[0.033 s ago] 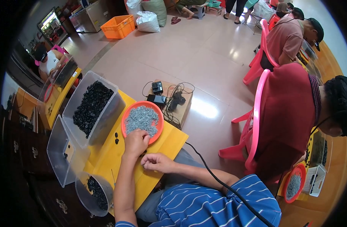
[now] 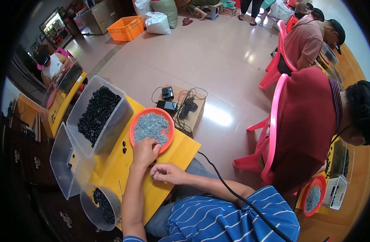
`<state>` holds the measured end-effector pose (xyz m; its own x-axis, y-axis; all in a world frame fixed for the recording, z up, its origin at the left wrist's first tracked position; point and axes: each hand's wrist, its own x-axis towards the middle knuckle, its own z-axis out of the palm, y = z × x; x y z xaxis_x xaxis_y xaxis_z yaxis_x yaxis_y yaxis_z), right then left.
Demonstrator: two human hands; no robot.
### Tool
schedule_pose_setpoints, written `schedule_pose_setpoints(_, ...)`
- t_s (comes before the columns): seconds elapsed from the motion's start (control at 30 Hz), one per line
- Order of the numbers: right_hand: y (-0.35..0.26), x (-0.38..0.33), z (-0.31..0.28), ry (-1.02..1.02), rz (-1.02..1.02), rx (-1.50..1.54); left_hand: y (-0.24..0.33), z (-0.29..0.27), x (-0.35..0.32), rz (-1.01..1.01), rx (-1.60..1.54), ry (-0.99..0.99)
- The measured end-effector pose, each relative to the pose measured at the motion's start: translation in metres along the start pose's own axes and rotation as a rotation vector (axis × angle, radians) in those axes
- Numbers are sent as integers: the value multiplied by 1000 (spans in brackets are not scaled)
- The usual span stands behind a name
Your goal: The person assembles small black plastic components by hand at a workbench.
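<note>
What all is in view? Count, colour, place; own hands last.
table: one, yellow, before the person
dish: one, red-orange, on the table
metal bits: uncountable, grey, in the dish
rectangular bins: two, clear, left of the dish
round tub: one, clear, lower left
black pieces: uncountable, black, in bins and tub, a few loose
carton: one, brown, beyond the table, black devices and cables on it
crate: one, orange, far floor
sacks: at least three, white and green, beside the crate
chairs: several, mostly pink, right and back
co-workers: several, mixed clothing, around the room
left hand: one, bare, at dish's near rim
right hand: one, bare, over the table
</note>
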<state>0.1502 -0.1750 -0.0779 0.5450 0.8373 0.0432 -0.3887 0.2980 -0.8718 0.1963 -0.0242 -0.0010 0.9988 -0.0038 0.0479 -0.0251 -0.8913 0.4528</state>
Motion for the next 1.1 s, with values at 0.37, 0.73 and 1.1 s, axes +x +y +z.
schedule_pose_setpoints(0.37,-18,-1,1,-3,75,10,-4,12,5,0,86,30)
schedule_pose_setpoints(0.73,2,1,-3,-20,14,-26,1,12,-2,-3,231,0)
schedule_pose_setpoints(1.1,0,1,-1,20,-19,-50,10,4,-9,52,-75,212)
